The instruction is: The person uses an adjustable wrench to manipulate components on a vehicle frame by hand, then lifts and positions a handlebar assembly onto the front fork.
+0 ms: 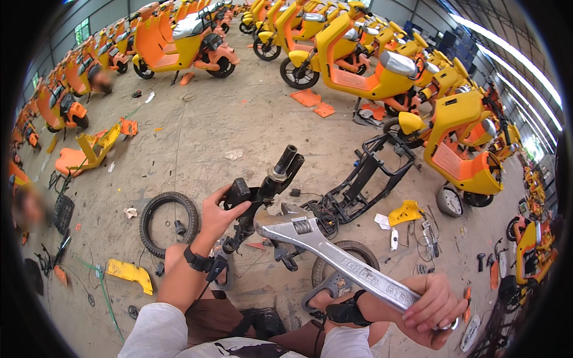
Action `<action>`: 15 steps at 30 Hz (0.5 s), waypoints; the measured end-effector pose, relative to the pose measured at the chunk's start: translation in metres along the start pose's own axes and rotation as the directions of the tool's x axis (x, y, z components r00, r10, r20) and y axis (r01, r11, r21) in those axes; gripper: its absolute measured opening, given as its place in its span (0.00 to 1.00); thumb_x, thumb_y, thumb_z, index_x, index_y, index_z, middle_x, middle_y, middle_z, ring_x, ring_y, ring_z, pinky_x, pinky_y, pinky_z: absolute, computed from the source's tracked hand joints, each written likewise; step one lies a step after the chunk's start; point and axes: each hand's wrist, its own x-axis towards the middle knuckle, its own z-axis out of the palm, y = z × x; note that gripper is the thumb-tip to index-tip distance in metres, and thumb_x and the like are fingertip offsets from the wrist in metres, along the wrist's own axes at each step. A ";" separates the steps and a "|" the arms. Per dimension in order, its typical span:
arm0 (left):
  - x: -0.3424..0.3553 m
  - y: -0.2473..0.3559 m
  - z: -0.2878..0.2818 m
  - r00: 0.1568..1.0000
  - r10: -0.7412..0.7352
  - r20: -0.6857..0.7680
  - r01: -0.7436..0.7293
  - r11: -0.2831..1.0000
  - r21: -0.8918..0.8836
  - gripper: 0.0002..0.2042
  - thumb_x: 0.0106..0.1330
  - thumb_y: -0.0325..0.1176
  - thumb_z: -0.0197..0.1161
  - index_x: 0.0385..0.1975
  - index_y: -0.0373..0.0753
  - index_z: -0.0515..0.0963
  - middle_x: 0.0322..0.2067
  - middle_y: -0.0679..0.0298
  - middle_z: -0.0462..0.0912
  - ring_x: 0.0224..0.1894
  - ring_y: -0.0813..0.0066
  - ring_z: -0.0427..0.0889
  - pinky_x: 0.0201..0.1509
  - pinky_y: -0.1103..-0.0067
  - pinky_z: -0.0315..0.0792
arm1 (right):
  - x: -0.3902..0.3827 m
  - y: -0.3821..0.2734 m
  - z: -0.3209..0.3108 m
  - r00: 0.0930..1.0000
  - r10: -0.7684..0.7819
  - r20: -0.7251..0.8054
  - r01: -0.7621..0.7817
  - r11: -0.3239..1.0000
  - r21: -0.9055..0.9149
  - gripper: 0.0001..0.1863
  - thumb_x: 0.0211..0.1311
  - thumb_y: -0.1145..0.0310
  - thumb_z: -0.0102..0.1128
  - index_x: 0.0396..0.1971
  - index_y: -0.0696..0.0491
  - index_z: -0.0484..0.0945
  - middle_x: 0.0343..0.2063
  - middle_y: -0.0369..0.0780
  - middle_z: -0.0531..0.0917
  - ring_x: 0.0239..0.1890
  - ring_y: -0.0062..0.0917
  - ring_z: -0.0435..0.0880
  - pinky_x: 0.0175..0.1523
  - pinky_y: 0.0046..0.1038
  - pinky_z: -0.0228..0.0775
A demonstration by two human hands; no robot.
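Holding a tilted black scooter fork assembly (pixel 270 188) above the concrete floor (pixel 209 119), curling the left grip (pixel 218 216) firmly around it; clasping an adjustable wrench (pixel 340 255) near its handle end with the closed right grip (pixel 434 307), angling its head just beside the fork assembly.

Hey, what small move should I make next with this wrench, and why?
Perhaps raise the wrench toward the metal collar on the black part: your left hand grips that part, your right hand holds the wrench, and its head shows below the collar.
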 end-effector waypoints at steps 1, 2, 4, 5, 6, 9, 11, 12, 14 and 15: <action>-0.001 -0.006 0.000 1.000 -0.007 -0.030 0.007 1.000 0.007 0.29 0.47 0.39 0.78 0.47 0.27 0.78 0.37 0.54 0.85 0.38 0.71 0.82 0.48 0.76 0.74 | -0.001 0.001 -0.011 1.000 -0.017 -0.023 0.018 0.997 0.080 0.10 0.50 0.72 0.58 0.18 0.56 0.65 0.06 0.34 0.74 0.04 0.14 0.70 0.11 0.14 0.69; 0.001 -0.008 0.001 1.000 -0.008 -0.029 0.008 1.000 -0.012 0.29 0.47 0.38 0.78 0.47 0.27 0.78 0.37 0.55 0.85 0.38 0.72 0.82 0.47 0.76 0.74 | -0.003 0.004 -0.022 0.998 -0.037 -0.040 0.043 0.987 0.157 0.10 0.50 0.72 0.58 0.18 0.56 0.66 0.06 0.34 0.74 0.04 0.14 0.70 0.11 0.14 0.68; 0.004 -0.008 0.004 1.000 -0.008 -0.020 0.007 0.999 -0.051 0.28 0.47 0.37 0.78 0.47 0.28 0.79 0.36 0.56 0.84 0.38 0.73 0.81 0.47 0.77 0.74 | -0.005 0.004 -0.043 0.991 -0.092 -0.097 0.103 0.989 0.108 0.11 0.50 0.72 0.59 0.17 0.54 0.65 0.06 0.33 0.74 0.04 0.14 0.70 0.12 0.13 0.68; 0.000 -0.005 0.006 0.998 -0.057 0.005 0.057 0.992 -0.109 0.28 0.47 0.32 0.78 0.48 0.26 0.78 0.38 0.57 0.84 0.40 0.75 0.81 0.47 0.78 0.74 | -0.005 0.002 -0.052 0.984 -0.116 -0.132 0.124 0.991 0.052 0.11 0.50 0.72 0.59 0.17 0.53 0.64 0.06 0.33 0.74 0.05 0.13 0.71 0.12 0.13 0.69; 0.000 -0.005 0.004 0.998 -0.056 -0.002 0.055 0.992 -0.113 0.28 0.46 0.31 0.78 0.48 0.25 0.77 0.38 0.57 0.83 0.41 0.75 0.80 0.48 0.78 0.74 | -0.008 0.001 -0.061 0.972 -0.150 -0.179 0.151 0.988 -0.005 0.12 0.50 0.72 0.59 0.17 0.53 0.64 0.06 0.32 0.73 0.05 0.13 0.71 0.12 0.13 0.69; 0.000 -0.006 0.004 0.997 -0.079 -0.009 0.077 0.986 -0.151 0.29 0.46 0.26 0.77 0.49 0.22 0.75 0.40 0.56 0.82 0.43 0.74 0.80 0.50 0.78 0.74 | -0.015 0.010 -0.085 0.965 -0.174 -0.195 0.185 0.982 0.043 0.12 0.49 0.72 0.59 0.16 0.51 0.63 0.06 0.32 0.73 0.05 0.13 0.71 0.12 0.13 0.68; 0.002 -0.006 0.007 0.998 -0.067 0.019 0.070 0.982 -0.177 0.28 0.47 0.24 0.76 0.49 0.22 0.75 0.41 0.56 0.82 0.44 0.73 0.80 0.51 0.78 0.74 | -0.020 0.015 -0.098 0.962 -0.186 -0.200 0.201 0.978 0.053 0.12 0.49 0.71 0.59 0.17 0.51 0.63 0.06 0.31 0.73 0.05 0.13 0.71 0.12 0.13 0.68; 0.003 -0.007 0.008 0.998 -0.061 0.034 0.067 0.980 -0.190 0.27 0.47 0.24 0.76 0.49 0.22 0.75 0.42 0.55 0.82 0.44 0.73 0.80 0.52 0.78 0.74 | -0.023 0.017 -0.105 0.962 -0.189 -0.198 0.202 0.978 0.050 0.13 0.49 0.71 0.60 0.17 0.51 0.63 0.06 0.31 0.73 0.05 0.13 0.71 0.12 0.13 0.68; 0.000 -0.009 0.001 0.998 -0.045 0.035 0.051 0.981 -0.186 0.27 0.47 0.22 0.75 0.50 0.23 0.74 0.45 0.54 0.82 0.46 0.71 0.80 0.55 0.76 0.72 | -0.030 0.024 -0.116 0.950 -0.186 -0.249 0.210 0.975 0.074 0.13 0.50 0.70 0.60 0.17 0.51 0.63 0.06 0.31 0.73 0.05 0.13 0.72 0.12 0.13 0.68; 0.000 -0.010 0.003 0.998 -0.046 0.038 0.053 0.979 -0.195 0.28 0.47 0.22 0.74 0.50 0.23 0.74 0.45 0.53 0.82 0.47 0.71 0.80 0.55 0.75 0.72 | -0.033 0.028 -0.121 0.938 -0.197 -0.284 0.228 0.970 0.079 0.13 0.50 0.70 0.60 0.17 0.51 0.63 0.06 0.31 0.73 0.05 0.12 0.72 0.12 0.12 0.69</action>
